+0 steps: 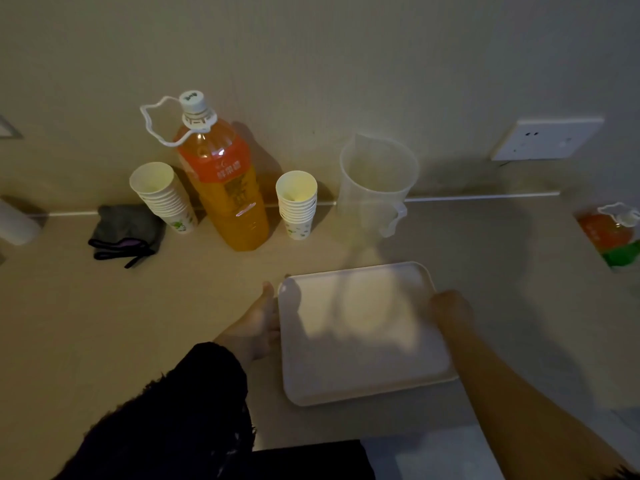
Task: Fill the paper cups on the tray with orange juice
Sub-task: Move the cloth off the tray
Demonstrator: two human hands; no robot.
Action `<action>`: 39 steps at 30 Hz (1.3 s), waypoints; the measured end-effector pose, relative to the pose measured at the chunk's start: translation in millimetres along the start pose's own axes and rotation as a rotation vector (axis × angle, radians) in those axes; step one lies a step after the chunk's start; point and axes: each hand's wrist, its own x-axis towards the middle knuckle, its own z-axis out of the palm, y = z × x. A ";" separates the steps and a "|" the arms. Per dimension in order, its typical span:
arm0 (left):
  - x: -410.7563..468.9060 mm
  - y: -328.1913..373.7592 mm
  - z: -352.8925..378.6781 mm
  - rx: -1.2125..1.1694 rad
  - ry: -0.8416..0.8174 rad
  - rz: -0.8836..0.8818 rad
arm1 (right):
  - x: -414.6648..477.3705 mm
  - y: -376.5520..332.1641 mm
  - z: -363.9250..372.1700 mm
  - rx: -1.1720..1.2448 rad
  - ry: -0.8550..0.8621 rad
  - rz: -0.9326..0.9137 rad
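An empty white tray (360,341) lies on the beige counter in front of me. My left hand (258,323) grips its left rim, thumb up along the edge. My right hand (450,308) holds the right rim near the far corner. A large bottle of orange juice (225,188) with a white cap and handle stands by the wall. Two stacks of paper cups flank it: one stack (164,195) leans on its left, the other stack (297,204) is upright on its right.
A clear plastic pitcher (375,181) stands behind the tray, right of the cups. A dark folded cloth (126,233) lies far left. A second juice bottle (613,233) lies at the right edge. A wall socket (547,138) is above the counter.
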 end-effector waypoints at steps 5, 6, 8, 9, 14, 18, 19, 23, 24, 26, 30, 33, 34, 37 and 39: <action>0.4 13.9 -51.6 0.016 0.140 0.016 | -23.9 -29.1 24.5 -0.003 -0.048 -0.072; 0.8 15.2 -65.4 0.010 0.174 0.011 | -30.5 -35.4 29.4 0.014 -0.070 -0.077; -5.9 19.8 -85.9 -0.014 0.211 0.011 | -42.3 -44.8 39.1 0.035 -0.093 -0.092; -9.1 20.4 -95.2 -0.031 0.223 0.011 | -47.9 -48.1 44.7 0.043 -0.101 -0.097; -20.2 17.5 -122.3 -0.071 0.182 0.034 | -73.7 -59.5 61.5 0.032 -0.069 -0.087; -25.0 16.8 -131.4 -0.004 0.152 0.053 | -86.3 -61.7 69.0 0.043 -0.061 -0.114; -25.9 16.9 -133.0 0.029 0.139 0.057 | -89.0 -62.5 70.3 0.049 -0.059 -0.123; -24.0 16.2 -143.0 0.174 0.094 0.057 | -97.4 -67.8 74.6 0.038 -0.021 -0.118; -23.2 16.2 -145.7 0.229 0.085 0.062 | -100.7 -70.6 76.2 0.009 -0.002 -0.126; -23.0 17.7 -149.9 0.361 0.073 0.096 | -108.6 -78.2 81.2 -0.079 0.043 -0.175; -17.9 30.6 -158.3 0.521 0.095 0.199 | -121.8 -102.8 95.8 -0.170 0.091 -0.367; -4.7 49.1 -171.6 0.582 0.236 0.289 | -129.2 -126.5 101.8 -0.170 0.128 -0.486; 3.0 53.9 -177.1 0.586 0.282 0.310 | -130.6 -133.1 104.5 -0.182 0.129 -0.517; 25.1 67.3 -188.7 0.582 0.381 0.313 | -134.4 -149.9 110.2 -0.183 0.102 -0.521; 38.6 75.3 -195.8 0.623 0.423 0.343 | -135.7 -157.9 113.4 -0.179 0.067 -0.528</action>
